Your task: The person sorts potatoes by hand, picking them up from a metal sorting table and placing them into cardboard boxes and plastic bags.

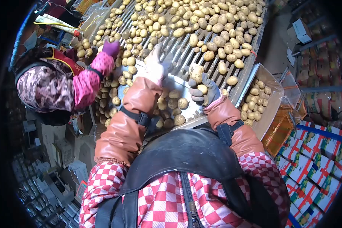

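My right hand, in a grey work glove, grips potatoes over the near end of the slatted sorting rack. One larger potato shows at its fingertips and a smaller potato sits against the palm. My left hand, in a pale glove washed out by glare, reaches over the slats with fingers stretched out and nothing visible in them. Loose potatoes cover much of the rack. Below my hands, more potatoes lie beside a shiny metal surface.
A co-worker in a patterned hood stands at the left, a purple-gloved hand among the potatoes. On the right stands a carton with potatoes in it, near an orange crate. Printed boxes are stacked at lower right.
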Action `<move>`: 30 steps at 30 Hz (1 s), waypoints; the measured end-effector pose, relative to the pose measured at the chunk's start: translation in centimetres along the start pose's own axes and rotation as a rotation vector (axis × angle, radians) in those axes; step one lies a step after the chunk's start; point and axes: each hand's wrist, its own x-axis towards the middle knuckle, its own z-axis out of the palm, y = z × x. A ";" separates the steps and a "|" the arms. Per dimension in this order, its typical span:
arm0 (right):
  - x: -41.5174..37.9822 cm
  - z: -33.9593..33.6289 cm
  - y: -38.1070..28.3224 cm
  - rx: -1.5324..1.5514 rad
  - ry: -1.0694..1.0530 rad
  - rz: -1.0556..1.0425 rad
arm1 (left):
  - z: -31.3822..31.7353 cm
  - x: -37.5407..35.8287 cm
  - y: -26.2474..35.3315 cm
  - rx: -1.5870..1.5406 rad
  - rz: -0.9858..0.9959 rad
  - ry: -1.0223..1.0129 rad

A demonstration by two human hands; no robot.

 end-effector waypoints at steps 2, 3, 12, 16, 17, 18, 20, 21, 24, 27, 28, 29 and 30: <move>0.4 -0.9 -0.3 0.061 -0.095 0.050 | 0.7 -0.8 -0.8 -0.391 -0.014 -0.215; 0.5 -1.2 -0.2 0.132 -0.181 0.102 | 0.6 -1.8 1.3 -0.284 0.036 -0.314; -3.2 2.1 4.0 -0.626 0.606 -0.124 | 3.6 -5.9 2.4 0.124 -0.157 -0.442; -5.3 -0.1 6.0 -0.762 0.598 -0.347 | 6.3 -6.1 -2.8 -0.094 -0.256 -0.578; -6.2 -1.2 5.7 -0.677 0.590 -0.325 | 6.4 -5.6 -3.3 0.010 -0.135 -0.576; -7.1 -2.3 5.5 -0.592 0.585 -0.303 | 6.5 -4.9 -2.9 0.043 -0.116 -0.597; -8.8 -0.8 5.2 -0.378 0.790 -0.339 | 7.4 -3.1 -0.1 -0.171 -0.536 -0.702; -9.9 -1.0 4.9 -0.276 0.883 -0.342 | 8.1 -3.3 0.4 -0.248 -0.339 -0.734; -11.1 -1.4 5.4 0.005 0.939 -0.578 | 10.3 -5.8 7.0 -0.551 -0.077 -0.726; -13.1 -0.5 4.3 0.085 0.765 -0.544 | 10.8 -5.4 7.2 -0.810 -0.343 -0.701; -12.4 1.7 4.1 -0.209 0.923 -0.540 | 9.9 -5.2 5.5 -0.614 -0.365 -0.716; -12.8 1.2 3.7 -0.207 0.921 -0.552 | 8.7 -5.3 4.4 -0.413 -0.382 -0.729; -13.3 0.3 3.5 -0.101 0.859 -0.555 | 7.5 -6.2 4.4 -0.146 -0.411 -0.726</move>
